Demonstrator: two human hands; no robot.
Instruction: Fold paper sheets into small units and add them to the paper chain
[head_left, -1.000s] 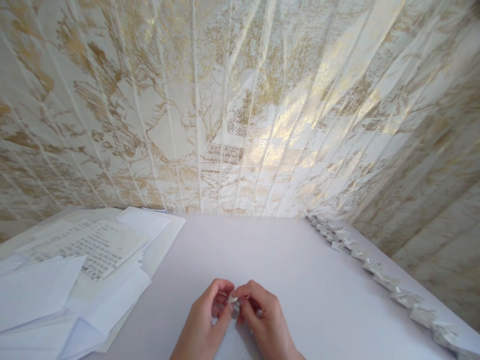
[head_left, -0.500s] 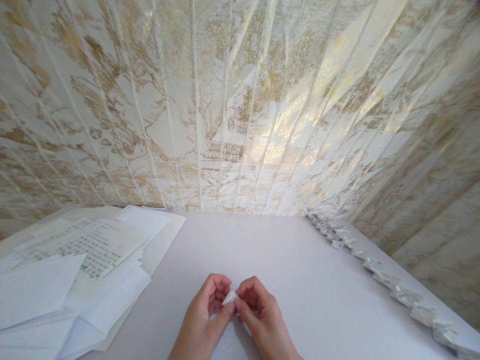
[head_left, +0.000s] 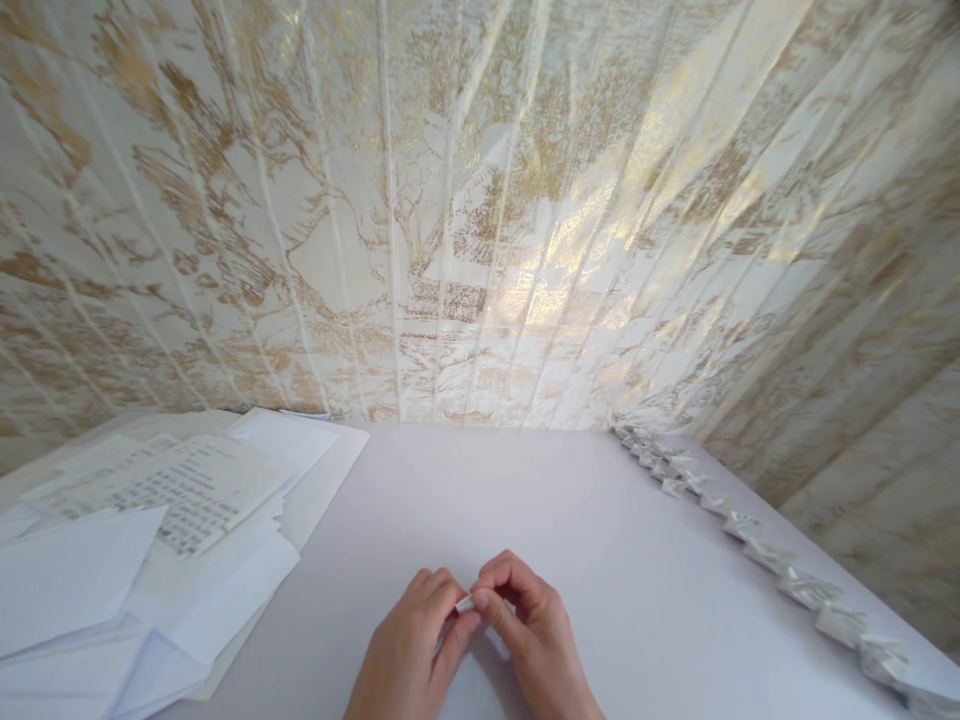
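Note:
A small piece of folded white paper (head_left: 465, 604) is pinched between both hands, low in the middle of the view above the table. My left hand (head_left: 416, 635) grips its left end, the thumb below and the curled fingers above. My right hand (head_left: 529, 625) pinches the right end between thumb and index finger. Most of the folded paper is hidden by the fingers, so its full shape does not show.
Loose white sheets and a printed page (head_left: 202, 490) lie in a pile on the left. Along the table's right edge runs a row of small folded paper pieces (head_left: 806, 588). A gold-patterned pleated curtain (head_left: 450, 250) hangs behind the white table (head_left: 465, 490).
The folded paper has turned from showing a pointed white face to a thin edge. My left hand has rolled over, its fingers now closing on the paper; the right hand keeps its pinch.

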